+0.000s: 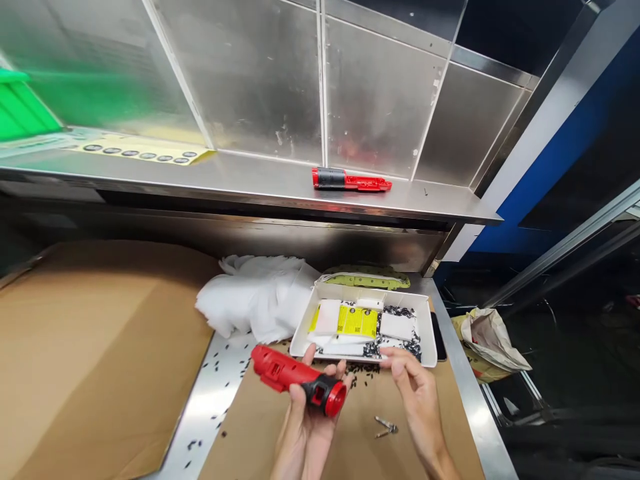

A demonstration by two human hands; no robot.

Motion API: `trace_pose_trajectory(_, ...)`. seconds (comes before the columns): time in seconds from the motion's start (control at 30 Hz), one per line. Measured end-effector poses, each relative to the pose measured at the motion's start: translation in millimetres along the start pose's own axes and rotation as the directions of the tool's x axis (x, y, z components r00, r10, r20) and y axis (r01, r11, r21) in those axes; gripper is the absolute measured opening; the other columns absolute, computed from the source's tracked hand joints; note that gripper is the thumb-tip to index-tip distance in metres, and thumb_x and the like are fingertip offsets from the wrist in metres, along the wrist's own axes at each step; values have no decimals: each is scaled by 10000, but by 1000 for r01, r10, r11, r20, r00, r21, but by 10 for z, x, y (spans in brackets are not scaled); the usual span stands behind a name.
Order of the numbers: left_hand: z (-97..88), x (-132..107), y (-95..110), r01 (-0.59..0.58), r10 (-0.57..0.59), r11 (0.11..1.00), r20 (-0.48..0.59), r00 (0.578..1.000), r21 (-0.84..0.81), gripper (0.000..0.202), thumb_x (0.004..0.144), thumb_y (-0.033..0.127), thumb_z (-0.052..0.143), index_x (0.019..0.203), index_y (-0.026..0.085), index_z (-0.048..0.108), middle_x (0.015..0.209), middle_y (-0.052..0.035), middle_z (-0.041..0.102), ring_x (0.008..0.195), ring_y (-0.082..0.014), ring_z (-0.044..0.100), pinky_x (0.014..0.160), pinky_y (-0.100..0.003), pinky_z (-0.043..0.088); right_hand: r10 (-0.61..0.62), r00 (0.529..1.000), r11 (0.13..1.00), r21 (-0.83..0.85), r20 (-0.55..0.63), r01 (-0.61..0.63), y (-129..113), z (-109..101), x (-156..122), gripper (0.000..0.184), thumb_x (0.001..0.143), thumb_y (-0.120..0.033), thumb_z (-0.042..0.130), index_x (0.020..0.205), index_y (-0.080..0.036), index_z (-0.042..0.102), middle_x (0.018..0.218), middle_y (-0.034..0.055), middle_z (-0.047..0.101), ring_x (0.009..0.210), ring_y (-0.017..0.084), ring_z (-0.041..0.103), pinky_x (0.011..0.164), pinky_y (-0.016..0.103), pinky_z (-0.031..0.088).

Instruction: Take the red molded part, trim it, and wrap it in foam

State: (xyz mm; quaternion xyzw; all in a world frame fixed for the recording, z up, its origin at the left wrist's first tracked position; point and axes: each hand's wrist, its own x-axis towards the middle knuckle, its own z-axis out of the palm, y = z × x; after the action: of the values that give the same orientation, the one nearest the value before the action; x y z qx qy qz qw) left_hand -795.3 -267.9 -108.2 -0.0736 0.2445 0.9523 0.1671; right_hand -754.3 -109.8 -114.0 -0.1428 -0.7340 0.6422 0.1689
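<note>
— Gripping the red tool (295, 379) lower centre, left hand (305, 427) is wrapping its black collar?
— Yes; right hand (415, 390), loosely open and empty, is hovering by the tray (425, 333). Keeping the tool level is helping.

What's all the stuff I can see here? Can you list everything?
red tool: 1, red and black, in left hand
red tool on shelf: 1, red and black, steel shelf
tray: 1, white, holds yellow and white packets, black bits
cloth: 1, white, left of tray
screws: 2, silver, on cardboard
cardboard: brown, covers bench
bin: 1, green, top left
bag: 1, crumpled, right
left hand: holds tool
right hand: at tray edge
</note>
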Motion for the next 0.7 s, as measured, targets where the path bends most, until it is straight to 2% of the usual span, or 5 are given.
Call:
trace_pose_trajectory(0.1, -23, -4, 69, 33, -33, 999, -30, 999, -15, 377, 829, 363, 648, 1201, 304, 654, 905, -83, 763, 1072, -252, 660, 920, -317, 546, -49, 998, 939, -340, 27, 55, 135, -149, 135, 496, 922, -483, 469, 1346, -226, 491, 1316, 105, 577, 1127, 240, 588, 930, 352, 493)
trace_pose_trajectory(0.3, -135, 50, 305, 90, -22, 983, -381, 924, 161, 278, 845, 165, 625, 1096, 252, 708, 795, -42, 737, 889, -212, 715, 734, -223, 596, 129, 972, 735, -676, 197, 39, 810, -199, -172, 250, 720, -78, 618, 892, -247, 684, 944, 34, 678, 907, 239, 651, 813, 325, 486)
trace_pose_trajectory(0.47, -178, -1, 467, 88, 55, 920, -349, 935, 381, 413, 736, 424, 757, 1116, 270, 702, 1059, 5, 736, 821, -172, 689, 651, -150, 580, 206, 955, 655, -755, 214, 28, 1330, -1, -512, 349, 605, 36, 634, 811, -242, 685, 982, 77, 656, 930, 300, 638, 738, 333, 471)
trace_pose_trajectory(0.6, -34, -86, 494, 236, -163, 955, -348, 923, 179, 355, 876, 387, 603, 1162, 193, 682, 1035, -71, 748, 876, -210, 705, 716, -209, 602, 163, 963, 710, -703, 213, 35, 1346, 26, -434, 186, 735, -36, 567, 679, -207, 616, 786, 47, 641, 725, 228, 641, 622, 280, 460)
trace_pose_trajectory(0.7, 112, -138, 455, 225, -143, 948, -332, 933, 223, 305, 873, 172, 594, 1167, 162, 677, 1081, -142, 734, 979, -282, 696, 839, -351, 599, 95, 977, 794, -606, 193, 43, 1058, -30, -340, 171, 892, -220, 508, 741, -204, 587, 781, 37, 637, 680, 175, 638, 607, 247, 493)
